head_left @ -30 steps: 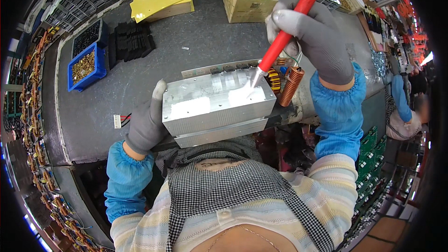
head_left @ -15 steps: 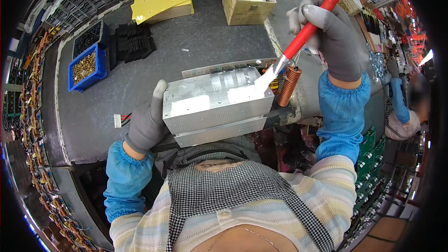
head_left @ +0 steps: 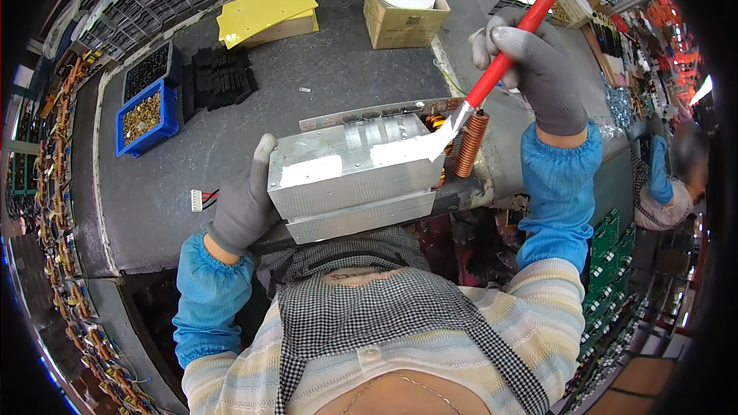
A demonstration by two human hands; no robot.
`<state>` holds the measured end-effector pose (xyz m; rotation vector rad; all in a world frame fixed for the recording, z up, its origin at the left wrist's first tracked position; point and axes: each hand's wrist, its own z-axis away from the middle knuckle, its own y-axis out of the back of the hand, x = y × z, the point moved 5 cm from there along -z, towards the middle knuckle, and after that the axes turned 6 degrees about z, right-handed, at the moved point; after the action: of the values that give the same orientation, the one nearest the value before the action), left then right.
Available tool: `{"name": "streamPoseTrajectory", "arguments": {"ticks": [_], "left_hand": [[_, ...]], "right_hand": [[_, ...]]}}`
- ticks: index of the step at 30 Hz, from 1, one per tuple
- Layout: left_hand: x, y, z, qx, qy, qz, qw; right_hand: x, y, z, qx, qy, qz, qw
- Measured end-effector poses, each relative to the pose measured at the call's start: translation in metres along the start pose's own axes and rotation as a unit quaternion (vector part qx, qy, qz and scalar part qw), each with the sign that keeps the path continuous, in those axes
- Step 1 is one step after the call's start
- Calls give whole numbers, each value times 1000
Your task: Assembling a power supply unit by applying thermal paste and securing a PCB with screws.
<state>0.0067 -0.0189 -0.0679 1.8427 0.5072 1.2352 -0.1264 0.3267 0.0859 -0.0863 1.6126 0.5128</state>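
Shifted rightward since a second ago, the red-handled brush (head_left: pixel 492 77), clenched in the right hand (head_left: pixel 552 69), has its white bristles (head_left: pixel 440 143) at the right end of the silver metal block (head_left: pixel 350 198) mid-frame, whose left end the left hand (head_left: pixel 244 204) clasps.

Over on the left, a blue bin (head_left: pixel 157 136) shows off its small brass-coloured parts (head_left: pixel 141 117), right by a stack of black strips (head_left: pixel 220 77)! Yellow sheets (head_left: pixel 265 12) lie farther back on the table (head_left: pixel 169 177). Nearer, a white connector (head_left: pixel 197 200) trails red and black wires (head_left: pixel 208 198); right, green circuit boards (head_left: pixel 605 257), and beyond, a blue-sleeved co-worker (head_left: pixel 661 198).
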Motion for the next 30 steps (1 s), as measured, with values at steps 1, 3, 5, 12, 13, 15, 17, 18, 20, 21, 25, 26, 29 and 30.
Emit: {"name": "streamPoseTrajectory", "arguments": {"ticks": [1,3,5,12,13,15,17,18,20,21,25,26,29,30], "left_hand": [[-1,1,0,5,-6,-3,1000],[-6,-1,3,2,3,3,1000],[-8,0,-1,14,-22,-12,1000],[-30,3,-18,-60,64,61,994],[-29,2,-24,-77,32,101,991],[-30,0,-36,-118,38,170,978],[-26,3,-41,-124,29,169,977],[-24,3,-42,-128,27,173,976],[-22,3,-45,-133,31,177,975],[-23,2,-45,-131,35,181,974],[-28,0,-43,-143,48,187,971],[-29,-1,-42,-145,47,187,971],[-28,-1,-43,-135,25,182,974],[-28,-2,-43,-133,30,196,971]], "right_hand": [[-1,3,0,3,7,3,1000],[-8,12,2,27,79,-107,991],[-18,21,5,93,140,-113,979],[-36,78,-4,247,221,41,943],[-31,88,-12,251,184,64,948],[-18,112,-26,260,137,117,949],[-18,120,-38,274,136,147,941],[-16,122,-46,280,131,177,934],[-10,126,-62,289,160,232,915],[-12,119,-68,290,197,286,892],[-15,80,-83,295,243,414,826],[-15,68,-85,299,263,451,799],[-4,44,-87,270,246,530,765],[-1,41,-86,275,240,533,764]]}}
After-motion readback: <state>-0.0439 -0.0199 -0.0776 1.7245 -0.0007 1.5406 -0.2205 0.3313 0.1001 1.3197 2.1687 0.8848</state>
